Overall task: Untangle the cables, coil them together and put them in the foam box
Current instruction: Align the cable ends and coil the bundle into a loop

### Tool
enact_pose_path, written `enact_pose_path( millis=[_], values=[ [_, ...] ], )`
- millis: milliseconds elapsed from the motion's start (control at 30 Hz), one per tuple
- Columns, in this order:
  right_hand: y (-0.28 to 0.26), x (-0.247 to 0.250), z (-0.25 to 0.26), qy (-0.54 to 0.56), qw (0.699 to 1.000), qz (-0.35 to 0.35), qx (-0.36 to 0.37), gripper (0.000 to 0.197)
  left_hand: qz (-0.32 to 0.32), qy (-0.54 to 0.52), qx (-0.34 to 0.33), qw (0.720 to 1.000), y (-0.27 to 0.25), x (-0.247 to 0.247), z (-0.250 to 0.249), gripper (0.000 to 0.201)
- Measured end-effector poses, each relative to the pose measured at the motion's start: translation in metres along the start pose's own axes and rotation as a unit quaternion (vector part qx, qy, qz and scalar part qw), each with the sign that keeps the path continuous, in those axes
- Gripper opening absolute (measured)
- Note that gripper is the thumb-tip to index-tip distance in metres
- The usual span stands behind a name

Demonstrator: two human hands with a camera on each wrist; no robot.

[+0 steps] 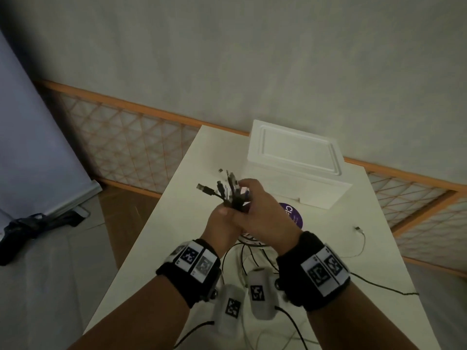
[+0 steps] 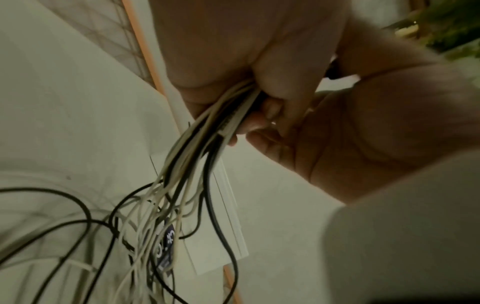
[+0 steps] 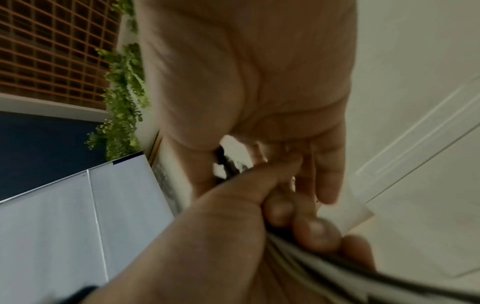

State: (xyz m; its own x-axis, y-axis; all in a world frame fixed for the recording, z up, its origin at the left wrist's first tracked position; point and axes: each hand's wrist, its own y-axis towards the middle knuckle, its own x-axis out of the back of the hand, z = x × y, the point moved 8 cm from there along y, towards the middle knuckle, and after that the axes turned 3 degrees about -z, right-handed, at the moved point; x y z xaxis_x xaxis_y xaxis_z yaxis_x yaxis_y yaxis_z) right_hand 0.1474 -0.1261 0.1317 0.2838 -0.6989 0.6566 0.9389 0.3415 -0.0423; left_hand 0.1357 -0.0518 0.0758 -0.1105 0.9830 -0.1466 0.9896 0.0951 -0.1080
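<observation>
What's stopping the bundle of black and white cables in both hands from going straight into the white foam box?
The white foam box has its flat lid on, so there is no opening. The cable bundle, gripped by left hand and right hand, trails uncoiled onto the white table.

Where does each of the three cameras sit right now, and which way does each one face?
Head: on the head, looking down at the table; both forearms show, left hand and right hand gripping the cable bundle before the foam box.
Left wrist: under the left hand, looking along its palm, cables hanging tableward.
Right wrist: under the right hand, facing its palm.
Shared: both hands and the bundle.
</observation>
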Motion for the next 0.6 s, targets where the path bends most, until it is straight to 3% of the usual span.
enact_pose_path(
  millis=[67,167,233,300,400,500,600],
  values=[
    [0.004,0.005,-0.003,0.024,0.998,-0.057,0.019,0.048,0.047,0.019,-0.027,0.998,0.000,-0.007,-0.005,0.025],
    [0.010,0.009,-0.017,0.183,0.981,-0.063,0.005,0.030,0.100,-0.024,-0.020,0.994,0.001,-0.009,-0.005,0.019],
    [0.010,0.013,-0.017,0.245,0.969,-0.041,0.010,0.025,0.116,-0.103,0.013,0.988,0.002,-0.012,-0.003,0.013],
    [0.009,0.016,-0.014,0.273,0.962,-0.025,0.008,0.027,0.136,-0.176,0.044,0.974,0.000,-0.017,-0.002,0.026],
    [0.011,0.018,-0.020,0.307,0.951,-0.047,-0.008,0.025,0.138,-0.220,0.068,0.963,0.001,-0.016,0.000,0.022],
    [0.013,0.023,-0.031,0.231,0.965,-0.123,-0.010,0.020,0.101,-0.227,0.081,0.965,0.007,-0.011,0.004,0.022],
    [0.007,0.030,-0.027,0.106,0.978,-0.179,0.033,0.043,0.088,-0.188,0.082,0.975,0.010,-0.012,0.007,0.020]
  ],
)
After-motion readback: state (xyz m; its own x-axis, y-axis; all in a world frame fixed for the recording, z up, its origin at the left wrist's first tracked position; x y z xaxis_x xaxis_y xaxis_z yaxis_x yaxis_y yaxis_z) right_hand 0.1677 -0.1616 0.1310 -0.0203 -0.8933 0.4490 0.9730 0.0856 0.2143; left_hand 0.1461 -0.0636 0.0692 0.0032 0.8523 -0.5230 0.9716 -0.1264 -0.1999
